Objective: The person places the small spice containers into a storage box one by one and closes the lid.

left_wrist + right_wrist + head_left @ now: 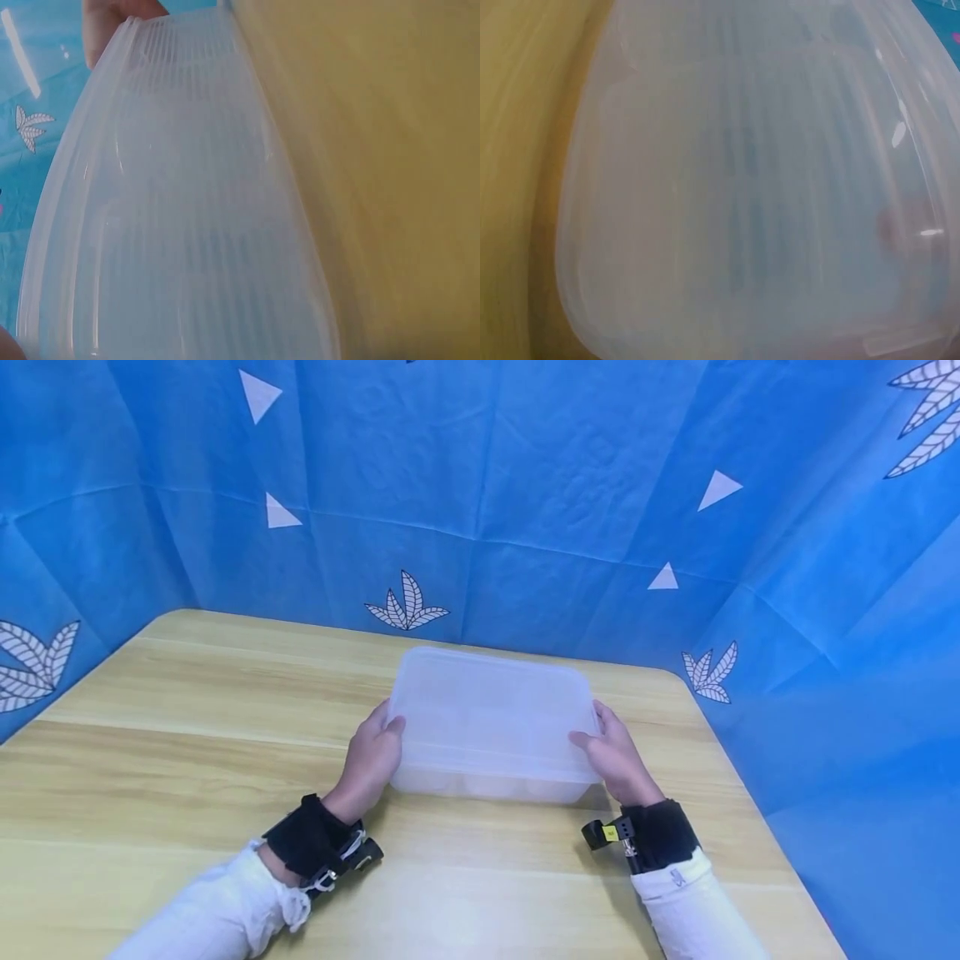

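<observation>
A translucent white plastic storage box (491, 718) with its lid on sits at the middle of the table, toward the back. My left hand (372, 756) grips its left end, thumb over the lid's edge. At the opposite end, my right hand (615, 756) holds the box the same way, its thumb on the lid. Both wrist views are mostly filled by the box's ribbed side wall (187, 187), with the tabletop beside it. Inside the box, faint shapes show through the cloudy plastic, too blurred to identify.
The light wood-grain table (187, 777) has rounded far corners. Behind it and along the right hangs a blue cloth (525, 485) with white triangles and leaf prints. Each wrist wears a black strap (307, 839) with a small camera.
</observation>
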